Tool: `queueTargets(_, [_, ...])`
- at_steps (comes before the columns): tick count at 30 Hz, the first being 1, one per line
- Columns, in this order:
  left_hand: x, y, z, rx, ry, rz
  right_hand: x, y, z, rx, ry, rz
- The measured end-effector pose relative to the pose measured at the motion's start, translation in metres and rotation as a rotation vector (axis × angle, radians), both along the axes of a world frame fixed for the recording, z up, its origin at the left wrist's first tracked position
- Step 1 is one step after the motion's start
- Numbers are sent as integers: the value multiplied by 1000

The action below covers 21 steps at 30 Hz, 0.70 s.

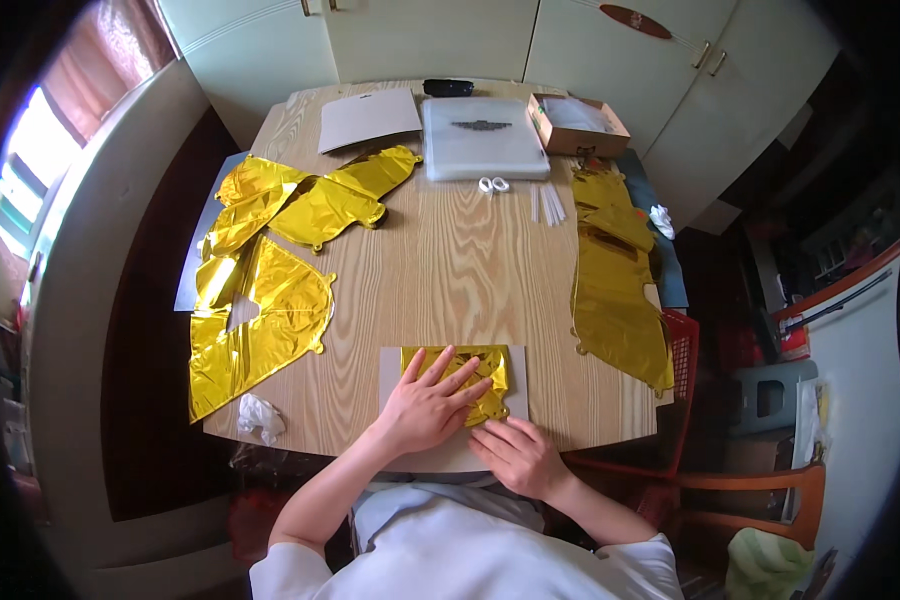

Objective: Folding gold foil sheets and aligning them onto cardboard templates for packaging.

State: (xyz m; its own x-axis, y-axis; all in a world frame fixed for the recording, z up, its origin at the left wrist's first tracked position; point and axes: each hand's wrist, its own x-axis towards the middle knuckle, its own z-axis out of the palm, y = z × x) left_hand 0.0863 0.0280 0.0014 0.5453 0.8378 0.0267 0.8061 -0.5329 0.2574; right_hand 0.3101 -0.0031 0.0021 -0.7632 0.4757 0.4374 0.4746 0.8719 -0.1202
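A folded gold foil balloon [495, 366] lies on a grey cardboard sheet [392, 368] at the table's front edge. My left hand [430, 403] presses flat on the foil, palm down, with its fingers spread. Just right of it, my right hand [515, 455] has its fingers curled together at the foil's lower right corner, where a small tab sticks out. The tips of those fingers are partly hidden against the foil and the card.
Flat gold foil balloons spread along the table's left [280, 290] and right [615, 280] sides. Toward the back are a grey card [370, 122], a stack of clear plastic sleeves [485, 155], a cardboard box [582, 135], white-handled scissors [493, 185] and clear strips [548, 204].
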Motion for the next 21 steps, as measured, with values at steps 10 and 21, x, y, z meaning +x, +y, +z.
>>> queueTargets(10, [-4,-1,3,-97,-9,-13,35,-30,40,48,-46,46])
queueTargets(21, [-2,-25,-1,10,12,-45,146,-45,64,-85,583,-632])
